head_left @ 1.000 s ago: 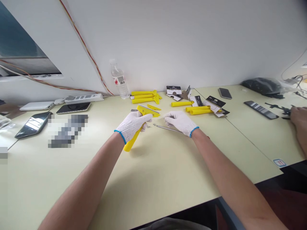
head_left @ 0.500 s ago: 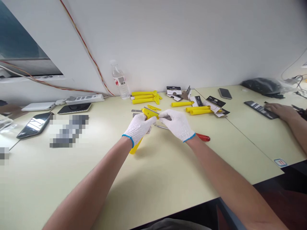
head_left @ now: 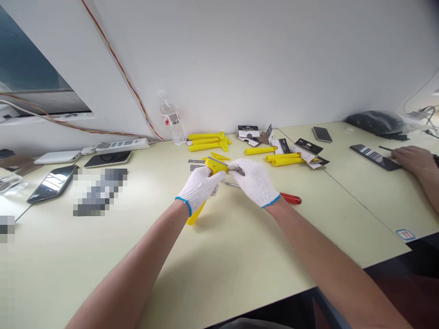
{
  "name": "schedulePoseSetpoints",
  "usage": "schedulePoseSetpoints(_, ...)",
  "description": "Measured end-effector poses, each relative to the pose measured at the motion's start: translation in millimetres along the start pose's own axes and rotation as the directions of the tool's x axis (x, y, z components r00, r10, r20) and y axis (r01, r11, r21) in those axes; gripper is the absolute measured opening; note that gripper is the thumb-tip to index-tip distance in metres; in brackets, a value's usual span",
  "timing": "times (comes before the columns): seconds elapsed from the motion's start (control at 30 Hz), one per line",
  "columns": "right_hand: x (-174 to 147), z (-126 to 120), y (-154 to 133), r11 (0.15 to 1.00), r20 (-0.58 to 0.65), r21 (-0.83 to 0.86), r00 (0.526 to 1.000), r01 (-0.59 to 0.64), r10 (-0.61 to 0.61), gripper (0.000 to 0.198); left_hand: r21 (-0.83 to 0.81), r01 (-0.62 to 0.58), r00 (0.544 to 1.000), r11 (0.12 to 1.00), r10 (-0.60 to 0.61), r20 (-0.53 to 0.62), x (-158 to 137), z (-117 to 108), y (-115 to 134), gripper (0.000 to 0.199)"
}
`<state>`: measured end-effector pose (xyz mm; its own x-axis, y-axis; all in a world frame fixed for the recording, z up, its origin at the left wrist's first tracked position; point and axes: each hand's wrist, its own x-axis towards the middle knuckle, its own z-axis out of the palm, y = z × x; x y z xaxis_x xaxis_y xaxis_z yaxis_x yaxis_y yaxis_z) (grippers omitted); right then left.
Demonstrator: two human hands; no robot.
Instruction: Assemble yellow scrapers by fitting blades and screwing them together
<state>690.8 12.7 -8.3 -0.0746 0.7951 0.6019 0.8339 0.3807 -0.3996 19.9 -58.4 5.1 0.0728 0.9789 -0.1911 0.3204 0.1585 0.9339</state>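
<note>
On the pale worktop (head_left: 240,260), the left hand (head_left: 200,185) has its fingers wrapped around a yellow scraper (head_left: 216,166) at centre, below its head, presumably to steady it and spare the edge. The right hand (head_left: 253,182) has its fingers pinched on the head's right end; a small part may be hidden there. A red-handled screwdriver (head_left: 291,198) lies beneath that hand, conveniently close. 2 flat blades (head_left: 195,161) lie just beyond the left hand.

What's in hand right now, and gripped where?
Left hand holds the yellow scraper near where handle meets head. Right hand is at the head's right end; can't tell whether it pinches anything.
</note>
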Motion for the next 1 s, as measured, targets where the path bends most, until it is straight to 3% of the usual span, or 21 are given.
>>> schedulePoseSetpoints(0.03, 0, 24, -58, 0.998, 0.04, 0.066, 0.999, 0.022, -0.025, 0.059, 0.014, -0.012, 1.0, 1.0, 0.012, -0.001, 0, 0, 0, 0.023)
schedulePoseSetpoints(0.1, -2, 95, -193, 0.981, 0.266, 0.194, 0.962, 0.005, -0.058, 0.063, 0.038, -0.028, 1.0, 0.999, 0.028, 0.003, -1, 1, 1, 0.022)
schedulePoseSetpoints(0.17, -7, 176, -318, 0.953, 0.346, 0.268, 0.937, -0.142, 0.042, 0.056, 0.051, -0.035, 0.999, 0.998, 0.034, 0.014, -1, 1, 1, 0.021)
schedulePoseSetpoints(0.2, -9, 212, -365, 0.947, 0.373, 0.29, 0.928, -0.137, 0.02, 0.048, 0.055, -0.036, 0.999, 0.998, 0.035, 0.021, -1, 0, 1, 0.02)
schedulePoseSetpoints(0.27, -11, 260, -418, 0.941, 0.38, 0.303, 0.925, -0.15, 0.025, 0.048, 0.059, -0.037, 0.999, 0.998, 0.035, 0.034, -1, -1, 0, 0.02)
schedulePoseSetpoints(0.33, -10, 277, -425, 0.935, 0.374, 0.318, 0.927, -0.156, 0.027, 0.053, 0.058, -0.037, 0.998, 0.998, 0.034, 0.05, 0, -1, -1, 0.019)
schedulePoseSetpoints(0.53, -6, 267, -388, 0.902, 0.366, 0.391, 0.93, -0.183, 0.03, 0.056, 0.022, -0.044, 0.995, 0.999, 0.042, 0.089, 4, -6, -10, 0.02)
schedulePoseSetpoints(1.0, 1, 293, -382, 0.796, 0.219, 0.594, 0.976, -0.12, -0.016, 0.066, -0.048, -0.053, 0.989, 0.997, 0.059, 0.136, 0, -7, -10, 0.024)
